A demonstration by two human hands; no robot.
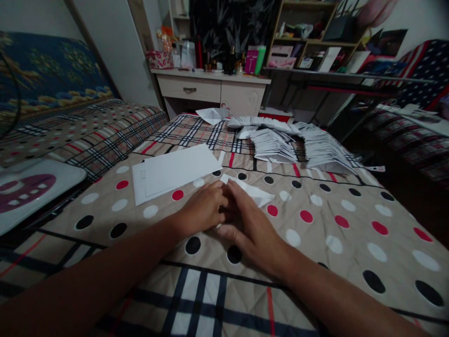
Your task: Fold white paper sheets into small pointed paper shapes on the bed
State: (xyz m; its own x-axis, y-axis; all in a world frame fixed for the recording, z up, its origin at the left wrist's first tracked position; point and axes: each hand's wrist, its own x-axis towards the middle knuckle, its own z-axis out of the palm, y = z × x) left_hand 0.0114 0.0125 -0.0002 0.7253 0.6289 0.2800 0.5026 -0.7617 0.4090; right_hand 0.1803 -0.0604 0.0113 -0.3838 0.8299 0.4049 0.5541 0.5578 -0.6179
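On the polka-dot bedspread, my left hand [203, 206] and my right hand [254, 224] meet over a white folded paper [257, 193]. Its pointed end sticks out beyond my right fingers, and a small pale edge shows near my right thumb. The fingers of both hands are bent around the paper, hiding most of it. Left of them lie flat white paper sheets [182, 168], one slightly offset on another. Farther back stand packed rows of folded white papers, one row [273, 145] in the middle and a longer one [326, 147] to the right.
Another folded white paper [212, 115] lies near the bed's far edge. A white panel with a pink print [31, 187] is at the left. Behind the bed stands a white dresser [189, 89] crowded with bottles and boxes, beside a shelf unit [305, 42].
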